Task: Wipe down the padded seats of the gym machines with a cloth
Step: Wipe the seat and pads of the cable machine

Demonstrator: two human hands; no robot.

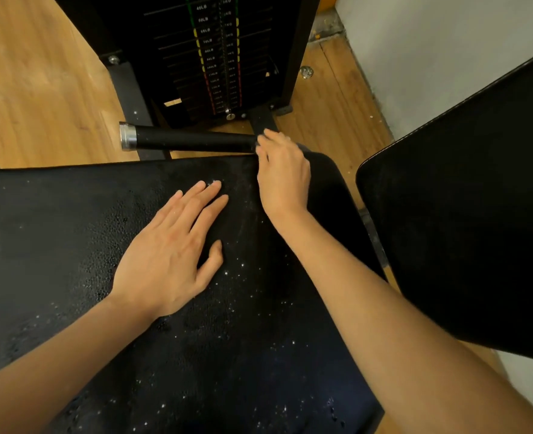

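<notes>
The left hand (171, 249) lies flat, palm down, on the wide black padded seat (55, 245), its fingers straight and slightly spread, the thumb set apart toward the right forearm; it holds nothing. Small drops and white specks glint on the black textured vinyl around and below this hand, thickest between the two forearms.

The right hand (282, 173) sits further forward, at the far edge of the same seat, back of the hand up, fingers curled downward over that edge. A dark cloth (324, 183) spreads out from under this hand toward the right, lying on the far right corner of the seat; it is dark against dark padding, and whether the fingers pinch it or only press on it cannot be told. The fingertips of this hand come up against the end of a black cylindrical grip with a silver metal end cap (190, 140), which runs sideways to the left, just beyond the seat edge and ahead of the left hand.

Beyond both hands stands a black weight stack with green, yellow and red marked labels (218, 54), bolted to a light wooden plank floor (30, 89). To the right of the right forearm rises a second black padded cushion (465, 214) with a stitched edge, apart from the seat, with a pale grey wall (431, 51) behind it
</notes>
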